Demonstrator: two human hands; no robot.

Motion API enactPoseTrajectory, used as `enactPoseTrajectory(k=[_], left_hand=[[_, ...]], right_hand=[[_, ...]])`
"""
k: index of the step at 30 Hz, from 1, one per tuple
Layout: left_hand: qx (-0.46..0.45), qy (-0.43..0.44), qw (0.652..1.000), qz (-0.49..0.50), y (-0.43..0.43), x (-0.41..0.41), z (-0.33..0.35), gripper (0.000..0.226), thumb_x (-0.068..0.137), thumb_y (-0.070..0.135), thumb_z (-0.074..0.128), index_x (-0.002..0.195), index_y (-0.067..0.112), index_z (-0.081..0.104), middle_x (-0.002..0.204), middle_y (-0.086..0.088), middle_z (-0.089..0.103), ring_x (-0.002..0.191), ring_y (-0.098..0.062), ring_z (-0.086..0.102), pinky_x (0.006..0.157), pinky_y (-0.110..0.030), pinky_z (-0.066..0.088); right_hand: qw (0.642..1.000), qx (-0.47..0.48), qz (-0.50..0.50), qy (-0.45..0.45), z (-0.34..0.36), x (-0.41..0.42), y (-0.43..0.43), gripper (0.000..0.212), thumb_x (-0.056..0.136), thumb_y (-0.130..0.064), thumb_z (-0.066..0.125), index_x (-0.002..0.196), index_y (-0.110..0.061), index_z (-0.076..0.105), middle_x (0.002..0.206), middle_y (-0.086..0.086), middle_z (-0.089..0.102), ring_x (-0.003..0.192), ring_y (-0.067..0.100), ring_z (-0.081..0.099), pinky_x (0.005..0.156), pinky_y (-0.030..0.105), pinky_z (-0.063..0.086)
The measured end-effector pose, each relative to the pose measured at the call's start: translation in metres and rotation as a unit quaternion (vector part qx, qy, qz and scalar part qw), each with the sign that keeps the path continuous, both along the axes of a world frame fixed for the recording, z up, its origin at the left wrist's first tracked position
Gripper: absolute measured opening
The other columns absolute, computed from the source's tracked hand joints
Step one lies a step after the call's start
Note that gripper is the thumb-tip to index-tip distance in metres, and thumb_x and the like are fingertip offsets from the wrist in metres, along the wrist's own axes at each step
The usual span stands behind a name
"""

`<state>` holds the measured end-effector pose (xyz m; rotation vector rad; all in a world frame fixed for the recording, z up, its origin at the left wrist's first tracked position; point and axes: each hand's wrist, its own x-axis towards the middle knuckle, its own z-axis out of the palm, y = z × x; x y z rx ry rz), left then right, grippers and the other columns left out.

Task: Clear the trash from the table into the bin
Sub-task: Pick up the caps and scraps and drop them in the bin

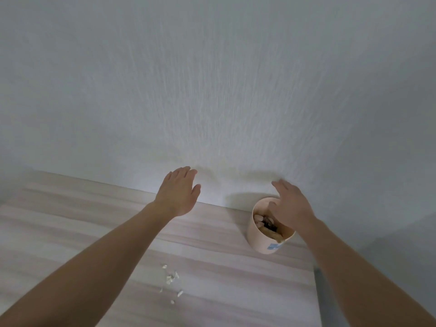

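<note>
Both hands, left (178,192) and right (291,206), are hovering open; the scraps (170,278) near the bin (260,241) look featherlight, needing pinching.

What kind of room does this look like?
Probably a plain room at home: a wooden table pushed against a bare pale wall, with a small bin and scattered scraps on it.

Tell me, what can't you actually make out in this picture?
Head view:
- Bin contents: brownish scraps, partly hidden by the right hand.
- Whether that hand holds anything: palm faces away.
- Pale bits on the table: too small to identify.
- Blue label: unreadable.
</note>
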<state>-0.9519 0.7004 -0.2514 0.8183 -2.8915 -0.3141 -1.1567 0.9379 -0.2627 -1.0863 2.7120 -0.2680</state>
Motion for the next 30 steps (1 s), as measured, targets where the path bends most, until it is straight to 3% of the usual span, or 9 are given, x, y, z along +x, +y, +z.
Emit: enactPoseTrajectory(k=[4,7,18,26,30], left_hand=[[-0.004,0.002,1.0,-0.001,0.004,0.002,0.005,0.05,0.098,0.034,0.039,0.142,0.011,0.036,0.15,-0.009,0.037,0.139,-0.026,0.03,0.115,-0.04,0.023],[-0.005,0.004,1.0,-0.006,0.009,0.007,0.011,0.049,0.099,0.033,0.039,0.142,0.01,0.036,0.149,-0.01,0.037,0.139,-0.027,0.031,0.115,-0.04,0.023],[-0.011,0.041,0.999,-0.014,0.035,0.049,0.019,0.046,0.098,0.03,0.042,0.139,0.008,0.041,0.146,-0.012,0.041,0.136,-0.029,0.034,0.112,-0.041,0.026],[0.001,0.037,0.997,-0.066,0.053,0.105,-0.002,0.045,0.096,0.027,0.047,0.135,0.006,0.045,0.142,-0.015,0.045,0.132,-0.032,0.039,0.11,-0.044,0.03],[0.007,0.029,0.995,-0.094,0.053,0.14,-0.019,0.044,0.095,0.026,0.049,0.133,0.003,0.047,0.137,-0.017,0.048,0.129,-0.034,0.042,0.108,-0.046,0.032]], right_hand=[[0.998,0.014,0.003,0.055,0.007,0.004,0.005,0.066,0.094,-0.04,0.046,0.151,-0.022,0.019,0.162,0.003,0.009,0.149,0.026,0.006,0.12,0.044,0.016],[0.997,0.025,0.003,0.072,0.013,0.008,0.011,0.066,0.095,-0.042,0.042,0.152,-0.021,0.016,0.162,0.003,0.007,0.149,0.025,0.003,0.121,0.044,0.012],[0.994,0.027,0.004,0.109,0.026,0.059,0.041,0.059,0.095,-0.037,0.037,0.15,-0.017,0.023,0.158,0.005,0.022,0.147,0.025,0.013,0.12,0.041,0.015],[0.988,-0.043,-0.026,0.145,0.03,0.138,0.072,0.051,0.087,-0.026,0.049,0.136,-0.014,0.04,0.139,0.008,0.045,0.131,0.029,0.035,0.11,0.042,0.028],[0.99,-0.025,-0.063,0.12,0.013,0.184,0.086,0.055,0.087,-0.029,0.047,0.139,-0.014,0.036,0.144,0.008,0.041,0.133,0.028,0.034,0.109,0.043,0.029]])
